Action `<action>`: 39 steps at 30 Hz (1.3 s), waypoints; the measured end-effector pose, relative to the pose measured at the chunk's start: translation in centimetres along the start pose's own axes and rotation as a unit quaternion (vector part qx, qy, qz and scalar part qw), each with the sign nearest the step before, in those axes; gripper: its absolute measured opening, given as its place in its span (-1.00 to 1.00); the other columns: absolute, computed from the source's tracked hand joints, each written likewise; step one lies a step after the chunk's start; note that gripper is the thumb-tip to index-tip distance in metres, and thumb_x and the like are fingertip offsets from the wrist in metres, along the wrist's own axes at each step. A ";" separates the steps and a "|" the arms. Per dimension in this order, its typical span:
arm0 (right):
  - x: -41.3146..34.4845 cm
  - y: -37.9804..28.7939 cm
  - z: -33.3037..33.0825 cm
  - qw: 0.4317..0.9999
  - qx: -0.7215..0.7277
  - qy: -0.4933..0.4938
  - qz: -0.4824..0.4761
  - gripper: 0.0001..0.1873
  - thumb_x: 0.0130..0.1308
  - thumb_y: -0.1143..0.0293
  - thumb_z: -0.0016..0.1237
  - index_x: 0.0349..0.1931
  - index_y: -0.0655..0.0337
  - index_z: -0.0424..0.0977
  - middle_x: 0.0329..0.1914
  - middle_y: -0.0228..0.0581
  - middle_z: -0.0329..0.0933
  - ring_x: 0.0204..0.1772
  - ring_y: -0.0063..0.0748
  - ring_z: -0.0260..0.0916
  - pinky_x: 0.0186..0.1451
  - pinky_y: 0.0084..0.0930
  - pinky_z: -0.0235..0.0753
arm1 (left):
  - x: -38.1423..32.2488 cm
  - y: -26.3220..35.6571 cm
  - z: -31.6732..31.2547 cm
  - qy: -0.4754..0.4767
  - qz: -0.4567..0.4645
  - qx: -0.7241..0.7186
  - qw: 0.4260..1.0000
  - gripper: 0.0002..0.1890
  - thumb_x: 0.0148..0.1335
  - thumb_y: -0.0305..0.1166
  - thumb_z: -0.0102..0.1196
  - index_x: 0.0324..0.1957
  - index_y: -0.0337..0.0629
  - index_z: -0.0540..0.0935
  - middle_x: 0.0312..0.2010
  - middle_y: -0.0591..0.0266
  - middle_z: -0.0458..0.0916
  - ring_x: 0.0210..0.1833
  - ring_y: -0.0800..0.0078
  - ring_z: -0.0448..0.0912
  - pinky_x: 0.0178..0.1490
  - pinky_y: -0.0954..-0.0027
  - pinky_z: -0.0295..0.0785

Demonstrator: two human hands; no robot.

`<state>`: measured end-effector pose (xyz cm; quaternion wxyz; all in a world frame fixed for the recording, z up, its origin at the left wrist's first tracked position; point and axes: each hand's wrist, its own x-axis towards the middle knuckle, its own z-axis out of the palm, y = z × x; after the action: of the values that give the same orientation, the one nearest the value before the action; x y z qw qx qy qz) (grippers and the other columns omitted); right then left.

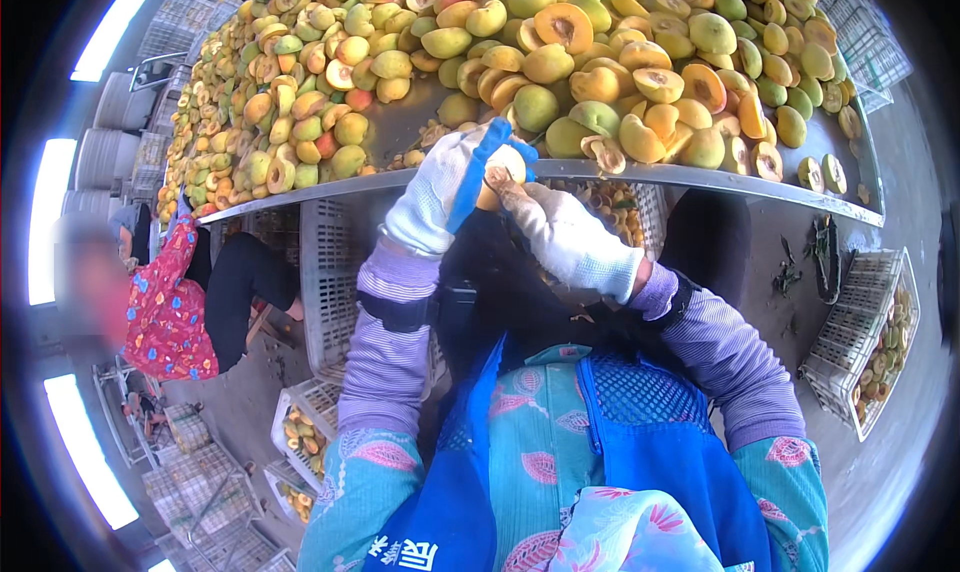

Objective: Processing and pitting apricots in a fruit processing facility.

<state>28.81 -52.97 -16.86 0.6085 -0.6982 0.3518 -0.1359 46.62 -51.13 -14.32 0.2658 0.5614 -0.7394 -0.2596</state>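
In a white knitted glove with blue-coated fingers, my left hand (459, 178) grips a pale, peach-like fruit half (508, 163) just above the table's near edge. Against the same fruit, from the right, presses my right hand (566, 230), in a white glove with brown-stained fingertips. Whether the right fingers hold a tool or part of the fruit cannot be told. Beyond both hands, a metal-topped table (405, 125) bears a heap of green, yellow and orange fruit, many of them cut halves (564, 28) with brown hollows or pits showing. Several green whole-looking fruits (535, 108) lie just behind the held one.
The table's raised metal rim (697, 178) runs in front of me. Below it stand plastic crates, one at left (326, 287) and one with fruit pieces at right (855, 339). Another person (176, 302) in a red patterned top sits at the left. Smaller fruit crates (289, 422) stand lower left.
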 end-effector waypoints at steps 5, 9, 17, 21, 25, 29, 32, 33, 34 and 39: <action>0.3 1.4 2.4 0.947 0.320 0.033 -0.006 -0.41 0.41 -0.15 -0.34 -0.33 0.30 0.42 -0.64 -0.28 0.36 -0.57 -0.46 0.26 -0.50 -0.53 0.28 | -0.8 3.0 4.2 0.334 -0.082 -0.179 0.922 -0.56 0.39 -0.13 -0.13 0.02 -0.34 0.52 -0.02 0.09 0.55 -0.03 0.36 0.53 0.10 0.40 0.41; -0.7 0.5 2.0 0.941 0.331 -0.013 0.064 -0.42 0.36 -0.22 -0.31 -0.46 0.17 0.36 -0.72 -0.40 0.28 -0.72 -0.57 0.17 -0.69 -0.59 0.16 | -1.5 1.3 4.8 0.298 -0.124 -0.316 0.892 -0.60 0.39 -0.16 -0.10 -0.02 -0.34 0.53 -0.20 0.14 0.60 -0.14 0.44 0.55 -0.01 0.44 0.44; -1.9 -0.1 2.0 0.881 0.424 -0.086 0.189 -0.46 0.34 -0.22 -0.27 -0.48 0.10 0.31 -0.73 -0.37 0.26 -0.75 -0.49 0.20 -0.73 -0.54 0.20 | -1.0 2.4 4.2 0.229 -0.294 -0.446 0.814 -0.61 0.34 -0.16 -0.01 -0.20 -0.41 0.54 -0.49 0.07 0.60 -0.52 0.34 0.60 -0.44 0.38 0.54; -2.0 1.0 1.5 0.714 0.628 -0.251 0.181 -0.47 0.31 -0.25 -0.23 -0.45 0.09 0.29 -0.74 -0.37 0.23 -0.77 -0.44 0.14 -0.70 -0.50 0.20 | -0.8 0.5 3.8 0.132 -0.245 -0.455 0.846 -0.58 0.33 -0.13 0.00 -0.28 -0.41 0.56 -0.49 0.07 0.60 -0.50 0.34 0.60 -0.43 0.38 0.55; -1.6 0.6 1.5 0.750 0.592 -0.238 0.175 -0.48 0.35 -0.22 -0.30 -0.39 0.10 0.26 -0.76 -0.39 0.13 -0.79 -0.48 0.09 -0.78 -0.48 0.14 | -0.5 0.8 3.5 0.152 -0.258 -0.544 0.784 -0.57 0.32 -0.10 0.02 -0.32 -0.38 0.57 -0.47 0.04 0.62 -0.48 0.32 0.62 -0.38 0.37 0.56; -1.8 0.5 2.5 0.684 0.659 -0.257 0.177 -0.51 0.36 -0.19 -0.30 -0.37 0.10 0.27 -0.75 -0.37 0.15 -0.80 -0.49 0.07 -0.79 -0.50 0.13 | -0.1 1.8 3.2 0.197 -0.309 -0.474 0.801 -0.58 0.33 -0.11 0.01 -0.25 -0.41 0.55 -0.45 0.02 0.62 -0.49 0.29 0.61 -0.39 0.37 0.56; -1.6 0.0 2.5 0.691 0.644 -0.289 0.156 -0.51 0.36 -0.19 -0.29 -0.36 0.10 0.27 -0.75 -0.40 0.14 -0.80 -0.53 0.06 -0.79 -0.53 0.11 | -0.9 0.7 2.8 0.165 -0.243 -0.427 0.855 -0.55 0.32 -0.08 -0.01 -0.19 -0.41 0.54 -0.43 -0.02 0.62 -0.46 0.27 0.62 -0.38 0.33 0.57; -1.4 -0.1 2.3 0.674 0.651 -0.309 0.159 -0.51 0.36 -0.19 -0.29 -0.36 0.10 0.28 -0.75 -0.42 0.13 -0.80 -0.54 0.05 -0.78 -0.54 0.10 | -1.3 0.8 2.7 0.168 -0.246 -0.424 0.855 -0.55 0.32 -0.08 -0.01 -0.19 -0.41 0.54 -0.43 -0.02 0.62 -0.46 0.27 0.62 -0.38 0.33 0.57; -0.5 0.2 2.2 0.565 0.712 -0.384 0.164 -0.51 0.38 -0.16 -0.30 -0.37 0.12 0.29 -0.77 -0.44 0.12 -0.82 -0.56 0.04 -0.79 -0.56 0.09 | -1.5 1.0 2.8 0.226 -0.250 -0.486 0.807 -0.52 0.31 -0.05 -0.02 -0.18 -0.42 0.53 -0.42 -0.03 0.61 -0.46 0.25 0.61 -0.39 0.31 0.57; -1.2 -0.2 3.1 0.494 0.738 -0.431 0.160 -0.52 0.42 -0.12 -0.34 -0.39 0.15 0.30 -0.78 -0.47 0.12 -0.83 -0.61 0.01 -0.80 -0.59 0.05 | -3.8 2.9 2.0 0.330 -0.297 -0.577 0.686 -0.48 0.32 -0.01 -0.10 -0.14 -0.41 0.50 -0.43 -0.05 0.58 -0.49 0.14 0.60 -0.39 0.24 0.58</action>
<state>29.94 -49.82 -17.04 0.9892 0.1014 -0.0772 0.0718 44.07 -46.65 -14.21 0.6733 0.5364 -0.1029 -0.4983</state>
